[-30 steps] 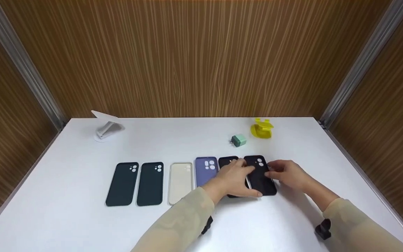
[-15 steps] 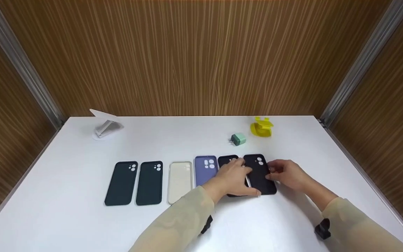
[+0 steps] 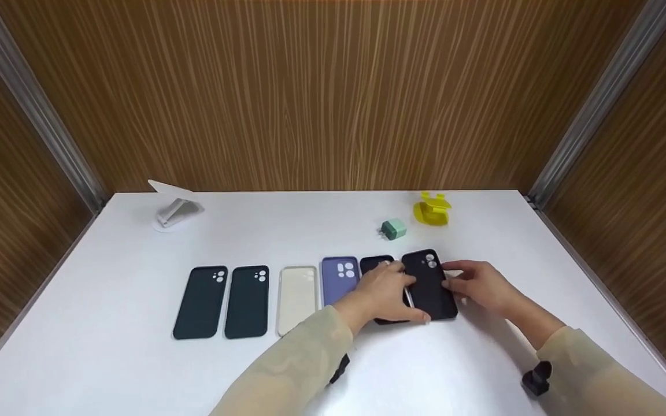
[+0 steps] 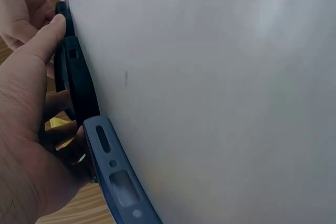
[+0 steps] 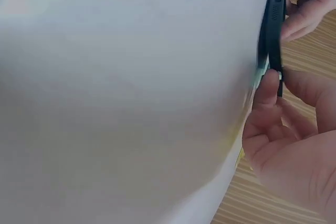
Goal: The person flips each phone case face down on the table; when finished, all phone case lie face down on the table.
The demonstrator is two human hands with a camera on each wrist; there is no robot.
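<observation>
A black phone case [image 3: 430,292] lies at the right end of a row of cases, its far right edge slightly raised. My right hand [image 3: 483,289] pinches its right edge between thumb and fingers; the right wrist view shows that case [image 5: 275,22] with the thumb against its edge. Spread over the neighbouring black case [image 3: 371,264] is my left hand [image 3: 385,293], its thumb touching the near edge of the end case and its fingertips at that case's left side. The left hand hides much of the neighbouring case. A purple phone case [image 3: 339,280] sits left of it, partly behind the left wrist.
Farther left lie a cream case [image 3: 297,297] and two dark green cases [image 3: 247,303]. Behind the row are a green charger plug [image 3: 393,229], a yellow phone stand [image 3: 432,210] and a white stand [image 3: 177,205]. Wood-grained panels enclose the white table [image 3: 107,370].
The right hand has shifted slightly, and the end case has turned a little, its far edge rising. My left hand stays almost where it was.
</observation>
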